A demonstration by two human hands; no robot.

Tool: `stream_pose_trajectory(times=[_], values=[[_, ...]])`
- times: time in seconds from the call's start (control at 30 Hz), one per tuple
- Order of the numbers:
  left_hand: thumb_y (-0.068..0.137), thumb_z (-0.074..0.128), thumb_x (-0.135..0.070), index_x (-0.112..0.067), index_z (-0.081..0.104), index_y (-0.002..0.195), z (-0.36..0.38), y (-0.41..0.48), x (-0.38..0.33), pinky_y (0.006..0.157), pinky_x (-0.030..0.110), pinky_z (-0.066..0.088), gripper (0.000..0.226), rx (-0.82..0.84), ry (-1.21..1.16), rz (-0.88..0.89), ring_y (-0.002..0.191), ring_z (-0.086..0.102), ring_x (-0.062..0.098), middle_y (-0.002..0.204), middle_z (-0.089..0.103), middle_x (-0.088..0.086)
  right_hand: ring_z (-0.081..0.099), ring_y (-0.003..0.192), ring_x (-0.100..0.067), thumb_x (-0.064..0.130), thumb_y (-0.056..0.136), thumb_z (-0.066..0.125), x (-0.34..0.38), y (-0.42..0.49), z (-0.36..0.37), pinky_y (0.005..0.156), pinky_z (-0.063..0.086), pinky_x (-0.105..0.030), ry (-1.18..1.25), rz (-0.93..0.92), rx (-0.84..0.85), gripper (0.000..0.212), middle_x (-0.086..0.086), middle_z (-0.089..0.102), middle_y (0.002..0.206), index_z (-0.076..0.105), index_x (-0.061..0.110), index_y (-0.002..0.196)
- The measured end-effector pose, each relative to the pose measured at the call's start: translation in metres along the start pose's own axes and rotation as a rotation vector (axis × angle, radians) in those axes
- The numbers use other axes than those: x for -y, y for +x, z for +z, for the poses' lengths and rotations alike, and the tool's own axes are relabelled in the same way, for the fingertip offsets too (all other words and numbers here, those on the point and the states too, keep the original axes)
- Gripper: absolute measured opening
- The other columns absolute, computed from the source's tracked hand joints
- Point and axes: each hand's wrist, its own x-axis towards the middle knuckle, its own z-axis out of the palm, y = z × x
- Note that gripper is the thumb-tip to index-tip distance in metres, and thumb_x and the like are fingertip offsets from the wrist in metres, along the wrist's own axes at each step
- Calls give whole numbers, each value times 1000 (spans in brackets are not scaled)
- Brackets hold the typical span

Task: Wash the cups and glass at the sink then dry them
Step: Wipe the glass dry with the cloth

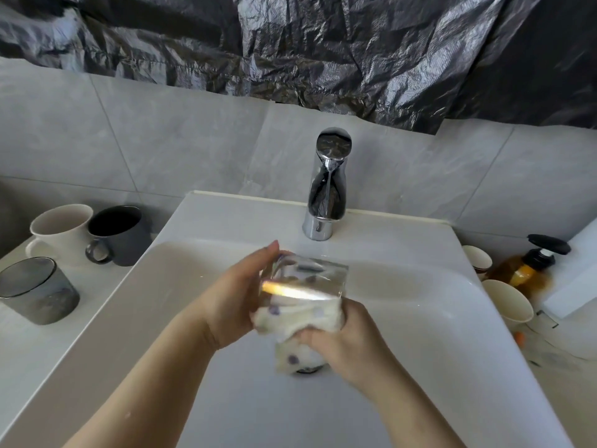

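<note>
Holding clear glass (310, 279) tilted over the sink (403, 318) basin, just this side of the tap (326, 189). Gripping it with left hand (239, 295), fingers and thumb curled round its left wall, presumably to brace it against the rubbing. Clutching white cloth (300, 318) with purple dots in right hand (336, 337), fingers closed tight on the bunched fabric, pressed to the near end of the glass. Cannot tell through blur and glare whether at the mouth or inside it. Reads as the drying step for this piece, or possibly a cloth scrub; no way to tell wet from dry here. No call on tap on or off either. Working over the basin, probably to catch drips in the bowl rather than on the counter. Parked upright on the left counter, well apart from both hands: white cup (61, 227) and dark grey mug (119, 234) side by side, touching or nearly, plus smoky grey tumbler (35, 289) nearer the camera. Probably staged as either queue or done pile; cannot say which. On the right: paper cups (507, 299), amber pump bottle (523, 270) just behind, likely soap kept within reach. Judging progress as mid-task: one glass in hand, three pieces off to the side. Risk: slick glass over hard ceramic. Keep the left grip firm, go easy on the twisting.
</note>
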Motion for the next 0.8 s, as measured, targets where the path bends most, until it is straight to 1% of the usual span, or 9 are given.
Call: stream_pose_trajectory(times=[0.07, 0.13, 0.2, 0.27, 0.37, 0.47, 0.53, 0.63, 0.8], values=[[75, 67, -49, -7, 63, 112, 4, 4, 5, 54, 26, 39, 56, -127, 142, 16, 63, 46, 23, 90, 57, 16, 68, 87, -5, 20, 62, 66, 0, 1, 5, 81, 56, -31, -30, -8, 23, 42, 12, 74, 93, 70, 36, 101], [83, 62, -51, -10, 64, 98, 7, 5, 7, 52, 25, 34, 43, -269, 194, 9, 59, 42, 21, 82, 55, 15, 67, 87, -14, 16, 62, 69, -2, 0, 7, 73, 57, -36, 81, -6, 95, 55, 3, 70, 102, 60, 28, 114], [89, 55, -47, -13, 62, 90, 7, 4, 5, 42, 18, 33, 35, -337, 154, 21, 44, 38, 14, 66, 52, 7, 66, 83, -16, 19, 51, 77, -2, 3, 3, 68, 54, -32, 333, 9, 73, 66, -2, 70, 100, 55, 19, 114], [90, 54, -47, -14, 61, 88, 5, 4, 3, 38, 17, 32, 34, -358, 117, 31, 41, 36, 11, 67, 47, 6, 67, 82, -18, 25, 46, 78, -2, 4, -2, 69, 54, -31, 458, 4, 58, 66, -4, 72, 94, 59, 15, 108], [90, 53, -48, -14, 60, 84, 8, 4, 4, 40, 20, 31, 36, -348, 169, 19, 37, 35, 11, 71, 45, 9, 67, 77, -16, 23, 53, 77, -4, 2, 6, 65, 53, -32, 216, 25, 93, 59, -5, 72, 93, 62, 21, 110], [91, 51, -50, -14, 61, 79, 12, 2, 6, 45, 21, 37, 39, -366, 326, 0, 49, 44, 17, 71, 53, 9, 61, 109, -17, 29, 58, 75, -15, 3, 18, 78, 56, -35, -154, -79, 34, 68, 1, 60, 119, 53, 43, 120], [85, 56, -53, -15, 61, 77, 14, 1, 6, 49, 21, 41, 39, -345, 375, 36, 60, 52, 20, 75, 58, 9, 55, 116, -15, 26, 61, 71, -18, 2, 20, 87, 54, -33, -254, -153, 41, 60, 13, 58, 118, 54, 52, 112], [75, 58, -54, -15, 61, 77, 16, 0, 9, 56, 28, 44, 39, -352, 388, 160, 66, 56, 21, 73, 61, 5, 65, 96, -2, 26, 64, 73, -11, -3, 22, 78, 52, -19, -51, -80, 108, 40, 18, 70, 101, 67, 49, 95], [61, 51, -65, -26, 65, 78, 16, 3, 18, 69, 27, 47, 45, -383, 418, 443, 74, 62, 14, 69, 64, -8, 68, 78, -21, 19, 66, 73, 6, -2, 15, 62, 55, -29, 527, 87, 184, 29, -9, 72, 89, 76, 24, 95]])
